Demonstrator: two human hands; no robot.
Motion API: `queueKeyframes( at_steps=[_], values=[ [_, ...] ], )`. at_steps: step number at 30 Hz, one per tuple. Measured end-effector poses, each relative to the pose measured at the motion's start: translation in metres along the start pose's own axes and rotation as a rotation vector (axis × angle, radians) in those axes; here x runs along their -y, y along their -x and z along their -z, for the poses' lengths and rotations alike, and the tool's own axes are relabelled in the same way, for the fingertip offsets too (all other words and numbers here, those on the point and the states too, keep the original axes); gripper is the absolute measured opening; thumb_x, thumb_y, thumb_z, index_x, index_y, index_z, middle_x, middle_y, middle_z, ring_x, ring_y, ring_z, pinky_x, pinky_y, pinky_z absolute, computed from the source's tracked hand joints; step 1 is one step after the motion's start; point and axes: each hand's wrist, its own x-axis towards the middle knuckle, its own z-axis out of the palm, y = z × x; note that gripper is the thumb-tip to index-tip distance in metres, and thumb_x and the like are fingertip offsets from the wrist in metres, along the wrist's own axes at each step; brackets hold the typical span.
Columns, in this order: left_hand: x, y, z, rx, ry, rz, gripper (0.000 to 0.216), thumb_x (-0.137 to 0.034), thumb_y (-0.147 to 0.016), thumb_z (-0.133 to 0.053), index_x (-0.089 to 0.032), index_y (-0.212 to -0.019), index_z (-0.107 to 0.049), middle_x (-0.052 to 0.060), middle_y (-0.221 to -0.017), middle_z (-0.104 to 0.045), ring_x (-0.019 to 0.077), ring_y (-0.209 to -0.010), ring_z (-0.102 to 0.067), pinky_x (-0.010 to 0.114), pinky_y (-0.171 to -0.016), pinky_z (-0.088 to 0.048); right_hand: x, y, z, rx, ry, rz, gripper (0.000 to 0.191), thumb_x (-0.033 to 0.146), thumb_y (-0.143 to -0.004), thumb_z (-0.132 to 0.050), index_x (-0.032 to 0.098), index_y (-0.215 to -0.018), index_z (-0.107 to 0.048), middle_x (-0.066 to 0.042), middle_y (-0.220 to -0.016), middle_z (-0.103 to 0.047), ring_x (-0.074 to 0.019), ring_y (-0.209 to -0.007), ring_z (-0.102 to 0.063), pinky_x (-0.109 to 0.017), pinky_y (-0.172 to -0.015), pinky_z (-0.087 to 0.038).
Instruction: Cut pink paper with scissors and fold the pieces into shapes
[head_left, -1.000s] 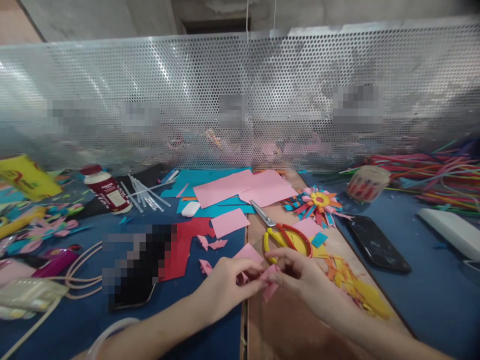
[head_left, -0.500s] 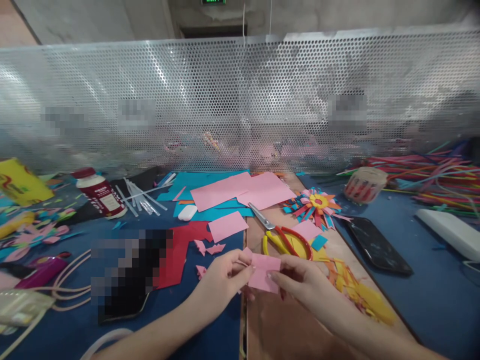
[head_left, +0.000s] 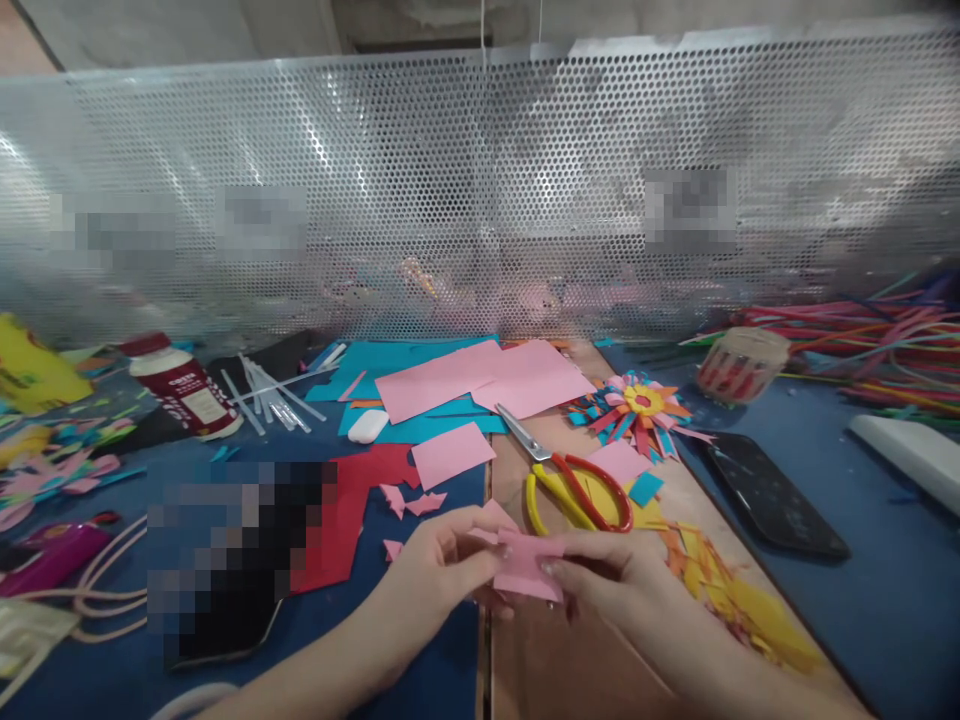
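A small piece of pink paper [head_left: 527, 572] is pinched between both hands, above the seam where the blue surface meets the brown board. My left hand [head_left: 457, 560] is closed on its left side, thumb on top. On its right edge my right hand [head_left: 596, 575] closes with thumb and fingers. Another pink corner shows behind the left fingertips; whether it is part of the same sheet I cannot tell. Just beyond the hands lie scissors [head_left: 562, 480] with red and yellow handles. Small pink scraps [head_left: 426, 503] lie left of the hands, near a pink rectangle [head_left: 454, 456].
Larger pink sheets [head_left: 536, 378] rest on blue paper [head_left: 367, 370] before a perforated metal screen [head_left: 487, 190]. A paper flower [head_left: 639, 403], a jar [head_left: 742, 365] and a black phone [head_left: 776, 497] are on the right. Left are red paper [head_left: 341, 520], a bottle [head_left: 180, 388] and glue sticks [head_left: 274, 390].
The pink paper has tilted, its upper edge now lower and its face looking shorter. Both hands sit slightly lower in view and still hold it. The camera view has shifted a little.
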Motion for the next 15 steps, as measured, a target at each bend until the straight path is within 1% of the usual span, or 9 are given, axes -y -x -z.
queueKeyframes(
  at_steps=[3, 6, 10, 12, 15],
  values=[
    [-0.003, 0.001, -0.001, -0.006, 0.100, 0.052, 0.013, -0.020, -0.073, -0.057, -0.015, -0.084, -0.062, 0.003, -0.073, -0.063, 0.0125, -0.062, -0.059, 0.028, -0.061, -0.052, -0.007, -0.001, 0.000, -0.029, -0.169, -0.038, 0.019, 0.029, -0.073, -0.062, 0.021, -0.088, -0.071, 0.000, -0.061, -0.064, -0.0096, -0.053, -0.052, -0.019, -0.052, -0.041],
    [-0.005, 0.002, -0.001, -0.001, 0.194, 0.110, 0.012, -0.019, -0.072, -0.057, -0.014, -0.081, -0.062, 0.005, -0.071, -0.064, 0.0139, -0.064, -0.062, 0.027, -0.062, -0.051, -0.011, -0.001, 0.000, -0.025, -0.300, -0.070, 0.020, 0.025, -0.075, -0.059, 0.021, -0.090, -0.070, 0.000, -0.057, -0.063, -0.0092, -0.050, -0.053, -0.019, -0.051, -0.041],
    [-0.006, 0.001, -0.001, 0.008, 0.234, 0.155, 0.013, -0.025, -0.072, -0.057, -0.013, -0.076, -0.061, 0.005, -0.067, -0.064, 0.0145, -0.061, -0.062, 0.027, -0.059, -0.051, -0.007, 0.001, 0.001, -0.015, -0.211, -0.054, 0.019, 0.018, -0.073, -0.054, 0.020, -0.079, -0.072, 0.000, -0.059, -0.063, -0.0090, -0.050, -0.054, -0.019, -0.052, -0.042],
    [-0.006, -0.001, -0.002, -0.005, 0.164, 0.152, 0.015, -0.028, -0.071, -0.061, -0.013, -0.073, -0.060, 0.003, -0.066, -0.063, 0.0132, -0.058, -0.061, 0.027, -0.058, -0.051, -0.003, 0.000, 0.000, 0.005, -0.168, -0.049, 0.021, 0.017, -0.072, -0.052, 0.021, -0.077, -0.072, 0.000, -0.061, -0.064, -0.0101, -0.053, -0.055, -0.020, -0.054, -0.044],
    [-0.004, -0.003, -0.001, -0.032, 0.028, 0.128, 0.018, -0.029, -0.066, -0.067, -0.014, -0.073, -0.060, 0.001, -0.069, -0.063, 0.0132, -0.059, -0.061, 0.027, -0.058, -0.052, 0.000, 0.000, 0.000, 0.016, -0.140, -0.061, 0.024, 0.016, -0.072, -0.050, 0.024, -0.078, -0.072, 0.000, -0.063, -0.064, -0.0113, -0.056, -0.057, -0.022, -0.057, -0.045]
  ],
)
